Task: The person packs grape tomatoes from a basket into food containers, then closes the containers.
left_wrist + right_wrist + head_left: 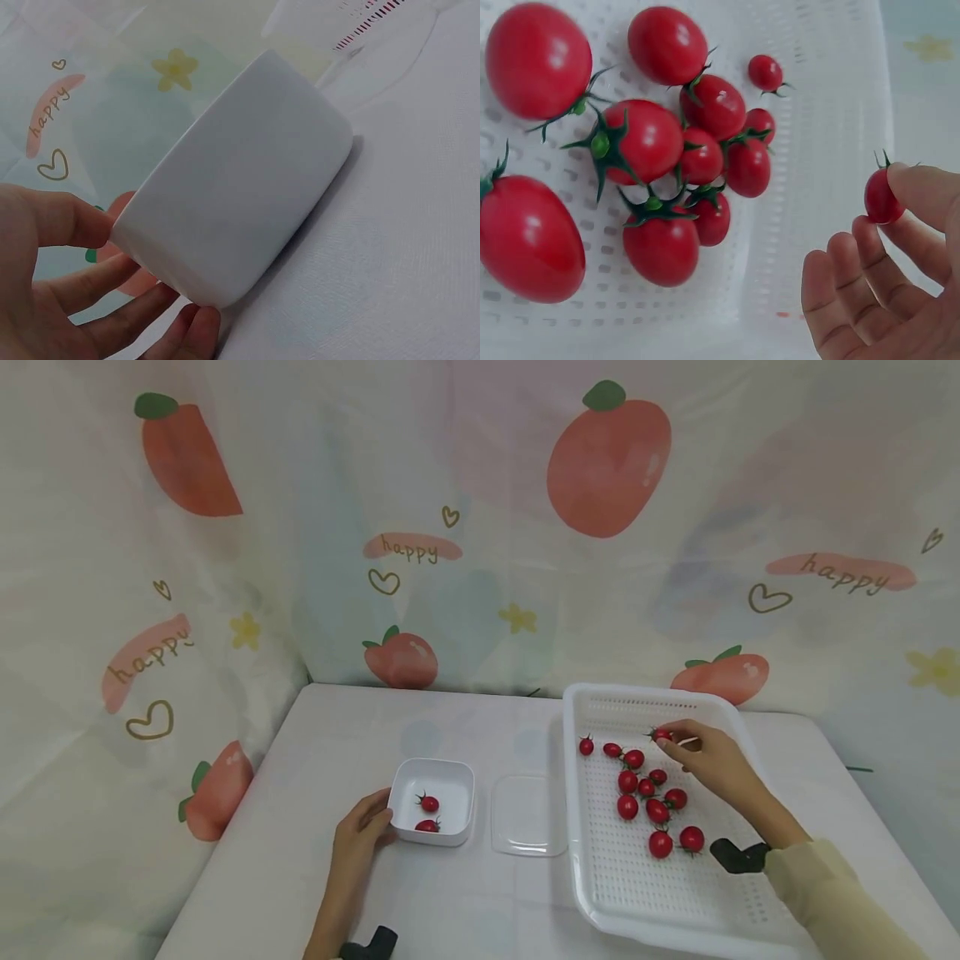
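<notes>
In the head view my left hand (pixel 362 828) holds the left side of a small white square container (pixel 468 793), its thumb at the rim and fingers along the wall. Two cherry tomatoes (pixel 429 804) with green stems lie inside. The left wrist view shows the container's outer wall (pixel 247 180) resting on the table. My right hand (pixel 708 760) pinches one cherry tomato (pixel 883 196) between thumb and fingers, over the far part of a white perforated basket (pixel 615 893). Several other cherry tomatoes (pixel 660 251) lie loosely grouped in that basket.
A clear flat plastic lid (pixel 528 814) lies between the container and the basket. The white-covered table (pixel 465 902) meets a fruit-printed cloth backdrop (pixel 480 585) at the back and left. Black wrist straps (pixel 738 857) show on both arms.
</notes>
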Demonstrator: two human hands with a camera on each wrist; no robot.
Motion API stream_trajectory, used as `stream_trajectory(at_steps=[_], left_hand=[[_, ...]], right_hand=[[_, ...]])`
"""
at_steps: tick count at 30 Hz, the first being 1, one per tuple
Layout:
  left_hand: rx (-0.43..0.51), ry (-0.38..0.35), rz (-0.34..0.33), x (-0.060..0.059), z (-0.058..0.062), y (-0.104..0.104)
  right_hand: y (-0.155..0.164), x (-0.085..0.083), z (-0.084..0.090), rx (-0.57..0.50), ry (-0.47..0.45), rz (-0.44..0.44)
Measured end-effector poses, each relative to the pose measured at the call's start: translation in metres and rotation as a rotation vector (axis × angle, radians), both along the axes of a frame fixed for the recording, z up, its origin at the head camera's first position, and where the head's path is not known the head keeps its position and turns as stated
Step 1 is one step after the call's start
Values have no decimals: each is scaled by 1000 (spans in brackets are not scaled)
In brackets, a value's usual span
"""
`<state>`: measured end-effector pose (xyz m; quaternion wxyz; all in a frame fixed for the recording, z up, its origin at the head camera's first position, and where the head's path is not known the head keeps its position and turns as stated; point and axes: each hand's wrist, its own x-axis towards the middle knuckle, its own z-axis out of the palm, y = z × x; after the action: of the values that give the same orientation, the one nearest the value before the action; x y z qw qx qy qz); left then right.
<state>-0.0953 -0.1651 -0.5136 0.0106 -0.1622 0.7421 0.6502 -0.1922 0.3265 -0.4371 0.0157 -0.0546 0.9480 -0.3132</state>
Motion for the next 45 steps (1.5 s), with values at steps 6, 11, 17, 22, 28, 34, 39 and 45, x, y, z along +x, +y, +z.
stream_trajectory(at_steps=[6,11,17,22,28,34,39,45], left_hand=[[10,5,19,-1,-2,2],[9,4,22,0,-3,3],[5,15,23,2,-4,5],[1,14,22,2,-5,4],[-6,13,20,1,-5,3],[-16,28,19,1,-6,3],[-17,28,13,2,-7,3],[-19,26,7,2,-8,3]], right_hand=[[-9,13,12,-3,47,-24],[-22,28,24,-55,85,-22],[-43,47,33,-107,100,-44],[-61,60,40,-159,96,-49],[-80,71,47,-172,162,-61],[-93,78,50,-216,163,-82],[-102,82,49,-225,174,-100],[-113,87,49,-267,209,-105]])
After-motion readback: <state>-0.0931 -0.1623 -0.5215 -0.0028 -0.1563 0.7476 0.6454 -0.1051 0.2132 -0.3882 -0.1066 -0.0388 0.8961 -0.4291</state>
